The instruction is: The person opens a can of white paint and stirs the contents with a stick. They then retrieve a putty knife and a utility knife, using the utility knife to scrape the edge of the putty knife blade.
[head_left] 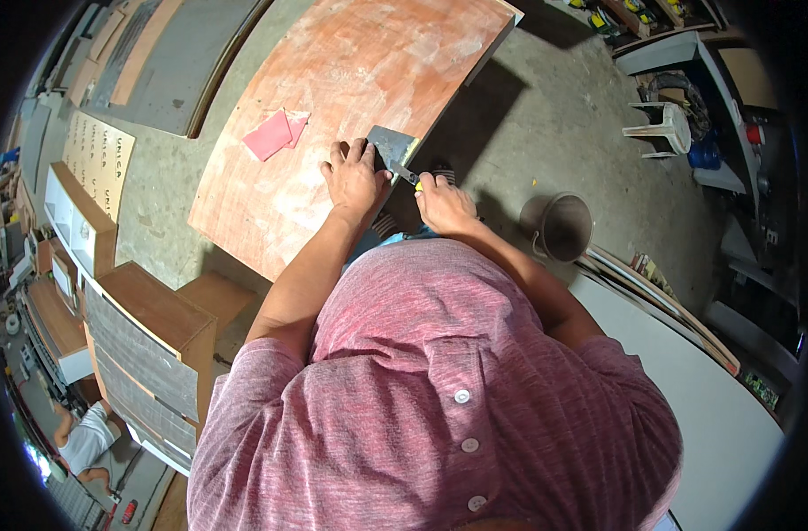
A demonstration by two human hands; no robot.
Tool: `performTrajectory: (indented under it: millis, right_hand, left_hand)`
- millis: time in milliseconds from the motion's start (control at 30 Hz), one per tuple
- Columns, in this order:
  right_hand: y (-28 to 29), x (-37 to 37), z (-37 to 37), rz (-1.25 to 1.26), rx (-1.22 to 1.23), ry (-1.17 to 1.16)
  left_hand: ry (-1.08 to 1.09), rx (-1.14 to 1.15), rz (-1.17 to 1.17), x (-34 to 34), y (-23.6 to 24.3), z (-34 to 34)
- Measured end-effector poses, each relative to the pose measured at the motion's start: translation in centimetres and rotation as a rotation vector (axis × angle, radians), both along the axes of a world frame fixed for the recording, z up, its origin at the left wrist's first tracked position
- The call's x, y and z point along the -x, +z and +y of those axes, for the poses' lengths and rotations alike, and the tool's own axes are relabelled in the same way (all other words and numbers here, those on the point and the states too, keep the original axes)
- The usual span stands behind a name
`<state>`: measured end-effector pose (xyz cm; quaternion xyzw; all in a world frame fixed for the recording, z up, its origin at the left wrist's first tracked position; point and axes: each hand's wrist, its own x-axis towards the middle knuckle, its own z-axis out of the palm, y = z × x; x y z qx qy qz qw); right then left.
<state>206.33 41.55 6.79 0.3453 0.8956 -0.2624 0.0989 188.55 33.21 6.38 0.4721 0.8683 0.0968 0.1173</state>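
A wooden panel with pale smears forms the work surface. On its right edge lies a dark grey square piece, pale along one side. My left hand rests against that piece, fingers apart and bent, fingertips on it and the panel. My right hand is closed round a yellow-handled tool, apparently a knife, whose metal blade touches or nearly touches the piece's edge; exact contact is unclear. Two pink flat pieces lie left of my hands on the panel.
A grey bucket stands right on the concrete floor, with a white plastic chair behind. Cabinet boxes and boards line the left. A white board is lower right. Another person crouches at far lower left.
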Motion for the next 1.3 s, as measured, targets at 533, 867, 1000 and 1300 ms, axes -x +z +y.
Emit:
performTrajectory:
  millis: [533, 867, 1000, 1300]
  right_hand:
    - [1.1, 1.3, 0.1, -0.104, 0.042, -0.016]
    - [0.7, 1.4, -0.1, -0.079, 0.050, -0.041]
    - [0.6, 1.6, 0.4, -0.053, 0.073, -0.029]
    - [-1.0, 1.9, 1.8, 0.052, 0.230, -0.117]
  left_hand:
    - [-0.008, 0.051, -0.071, 0.0, 0.3, 0.1]
    - [-0.021, 0.104, -0.001, -0.2, 0.3, 0.3]
    - [-0.030, 0.094, 0.019, -0.1, -0.3, 0.3]
    - [-0.048, 0.114, 0.009, 0.0, 0.0, 0.3]
